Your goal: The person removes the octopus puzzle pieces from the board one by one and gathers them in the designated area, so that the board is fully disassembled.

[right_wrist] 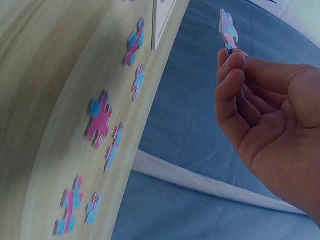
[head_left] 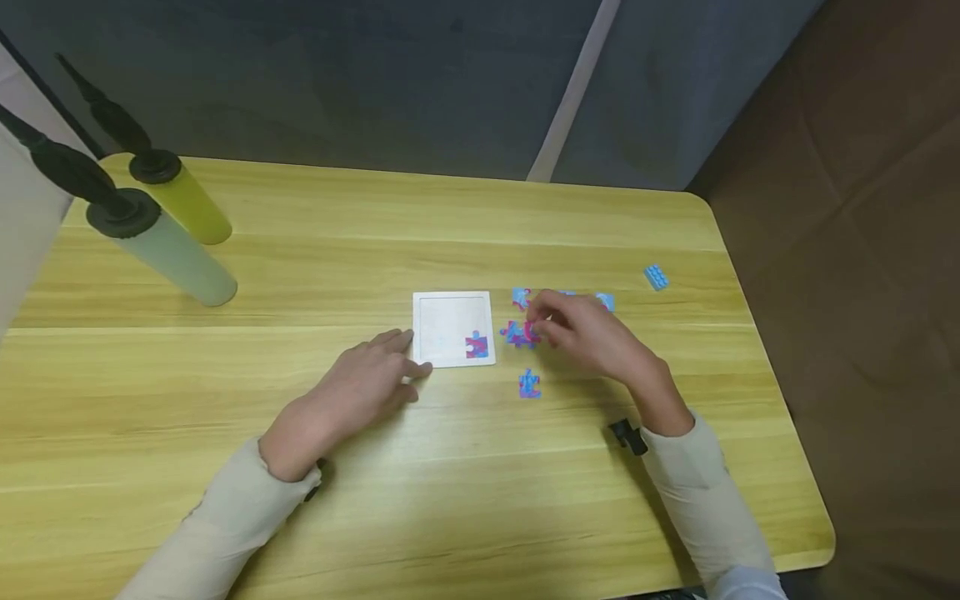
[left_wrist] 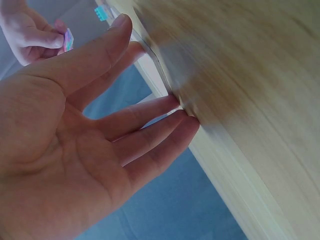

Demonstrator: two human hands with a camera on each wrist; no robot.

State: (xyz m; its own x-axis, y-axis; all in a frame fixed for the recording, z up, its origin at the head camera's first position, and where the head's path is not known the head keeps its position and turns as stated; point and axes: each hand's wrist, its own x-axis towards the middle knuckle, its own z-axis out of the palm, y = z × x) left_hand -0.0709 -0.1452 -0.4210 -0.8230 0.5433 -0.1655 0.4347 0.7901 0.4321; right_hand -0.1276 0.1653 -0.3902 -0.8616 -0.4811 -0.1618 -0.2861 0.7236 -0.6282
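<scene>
A white square puzzle tray [head_left: 453,304] lies flat on the table, with one pink and blue jigsaw piece [head_left: 476,346] in its lower right corner. My left hand [head_left: 363,377] rests at the tray's left edge and lower left corner, its fingers mostly straight, touching the rim. Just right of the tray, above the table, my right hand [head_left: 588,333] pinches a jigsaw piece [right_wrist: 228,27] between thumb and fingertips. Beneath and beside that hand lie loose jigsaw pieces, among them a pink one with a blue knob [right_wrist: 100,120]. The hand hides part of them in the head view.
A single blue jigsaw piece [head_left: 529,384] lies nearer the front. Farther right sits a light blue toy brick [head_left: 656,277]. Two hand pumps, one pale green [head_left: 180,258] and one yellow [head_left: 197,204], stand at the back left. A grey curtain hangs behind the wooden table [head_left: 420,517].
</scene>
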